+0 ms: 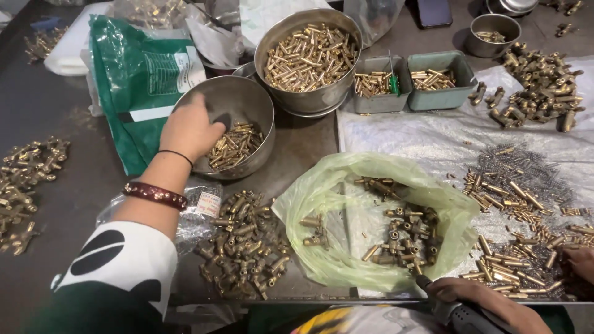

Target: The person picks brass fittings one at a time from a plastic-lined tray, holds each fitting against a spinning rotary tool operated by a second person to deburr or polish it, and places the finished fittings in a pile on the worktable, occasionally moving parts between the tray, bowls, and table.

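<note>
The dark worktop (55, 117) holds many brass bits. A light green bag (328, 204) lies right of the steel bowl (247, 102). The left hand (189, 130) dips into that bowl, its fingers bent down onto the small brass tubes (235, 145) inside. The right hand (489, 300), below the bag, has its fingers wrapped tight around a grey tool (455, 315).

Left hand (189, 131) reaching into steel bowl (260, 117) of brass pins (234, 145); right hand (489, 301) gripping tool (455, 315).
</note>
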